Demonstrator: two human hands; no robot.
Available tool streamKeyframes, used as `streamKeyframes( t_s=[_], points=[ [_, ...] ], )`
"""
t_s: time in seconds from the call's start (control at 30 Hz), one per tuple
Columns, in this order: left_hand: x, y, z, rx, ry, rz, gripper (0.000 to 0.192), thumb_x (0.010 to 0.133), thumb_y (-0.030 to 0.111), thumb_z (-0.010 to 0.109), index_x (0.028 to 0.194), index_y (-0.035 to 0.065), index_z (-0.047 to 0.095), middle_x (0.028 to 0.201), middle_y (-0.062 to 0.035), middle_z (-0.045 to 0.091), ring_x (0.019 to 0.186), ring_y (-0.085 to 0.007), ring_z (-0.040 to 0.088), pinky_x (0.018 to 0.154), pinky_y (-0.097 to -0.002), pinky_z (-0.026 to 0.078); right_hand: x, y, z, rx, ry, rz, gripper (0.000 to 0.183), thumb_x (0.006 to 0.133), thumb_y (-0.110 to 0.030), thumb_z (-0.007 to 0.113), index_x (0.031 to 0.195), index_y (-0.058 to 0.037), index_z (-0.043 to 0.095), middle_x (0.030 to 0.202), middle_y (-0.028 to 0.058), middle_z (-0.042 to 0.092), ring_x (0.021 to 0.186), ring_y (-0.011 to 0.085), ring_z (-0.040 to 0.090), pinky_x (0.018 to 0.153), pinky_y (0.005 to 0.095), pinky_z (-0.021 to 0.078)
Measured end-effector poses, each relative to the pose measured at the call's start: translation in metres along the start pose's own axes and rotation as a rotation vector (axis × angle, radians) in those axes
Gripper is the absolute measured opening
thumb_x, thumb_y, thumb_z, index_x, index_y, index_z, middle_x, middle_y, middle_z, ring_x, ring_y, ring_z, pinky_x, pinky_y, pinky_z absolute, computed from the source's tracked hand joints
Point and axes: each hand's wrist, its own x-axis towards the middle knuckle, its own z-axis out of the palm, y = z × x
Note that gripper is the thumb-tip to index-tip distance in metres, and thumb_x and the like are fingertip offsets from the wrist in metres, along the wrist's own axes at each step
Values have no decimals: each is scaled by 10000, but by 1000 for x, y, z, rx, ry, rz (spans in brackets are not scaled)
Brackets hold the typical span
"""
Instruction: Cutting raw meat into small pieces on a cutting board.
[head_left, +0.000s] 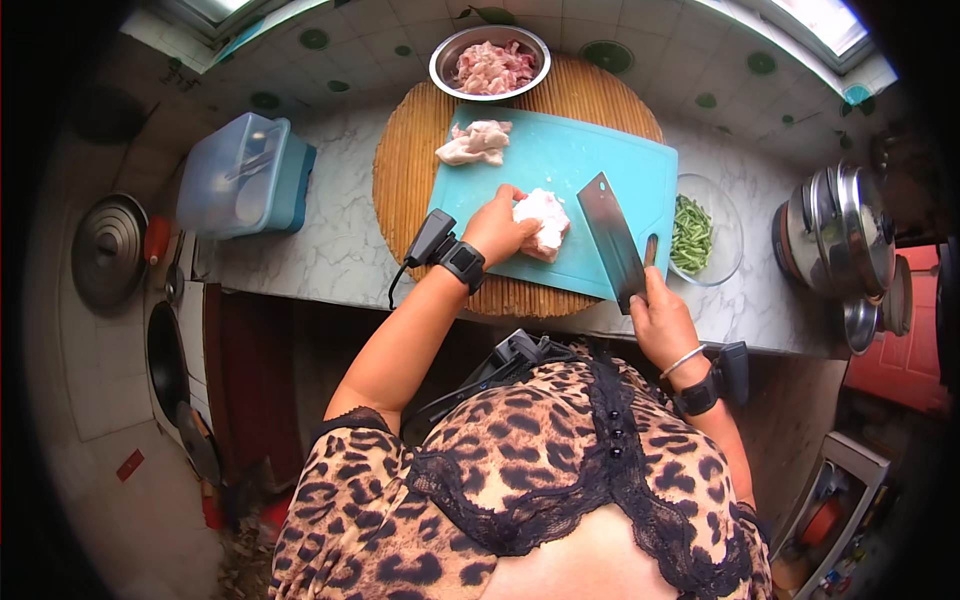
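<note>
My left hand (499, 229) grips a pale chunk of fatty raw meat (544, 225) by its left side, on the turquoise cutting board (600, 146). A broad Chinese cleaver (611, 232) is in my right hand (661, 311), its blade over the board's right part and apart from the meat. Another piece of pale meat or skin (476, 142) lies at the board's upper left. Behind the board stands a steel bowl (442, 81) with cut raw meat (495, 67) in it. Tiny white scraps lie near the chunk.
Under the board is a round slatted wooden mat (409, 142) on a marbled counter (337, 255). Cut green beans (691, 232) fill part of a glass bowl (731, 251) at right. Farther right stands a steel pot (832, 225); a lidded plastic box (240, 176) is at left.
</note>
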Motion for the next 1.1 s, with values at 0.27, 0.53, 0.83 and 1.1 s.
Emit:
streamKeyframes(
  t_s=[0.27, 0.53, 0.83, 1.1],
  points=[
    [-6, 4, -11, -530, -26, -116, 423, 812, 114, 669, 1189, 4, 509, 992, -158, 620, 801, -259, 657, 745, -356, 532, -5, -1, 1, -20, 7, 70, 209, 888, -62, 532, 1061, -20, 424, 810, 278, 595, 774, 500, 572, 657, 568, 437],
    [-31, 29, 0, 336, 268, 691, 242, 848, 146, 669, 1065, 44, 636, 1103, -125, 627, 1077, -330, 570, 958, -419, 434, -5, -3, 3, -79, 53, -20, 240, 886, -62, 541, 1099, -34, 435, 888, 225, 580, 770, 477, 579, 653, 557, 458],
    [-29, 22, 20, 369, 186, 705, 254, 820, 145, 676, 1060, 62, 658, 1112, -102, 620, 1084, -324, 571, 979, -441, 449, 11, -39, -2, -184, 133, -205, 217, 856, -23, 540, 1057, -52, 463, 891, 178, 548, 644, 382, 619, 543, 473, 503],
    [-23, 18, 24, 340, 181, 679, 363, 772, 126, 678, 1129, 75, 642, 1169, -163, 582, 1063, -377, 552, 939, -456, 457, 16, -49, 15, -383, 25, -146, 213, 829, -13, 544, 1020, -41, 453, 855, 159, 541, 598, 339, 643, 509, 440, 532]
  ],
)
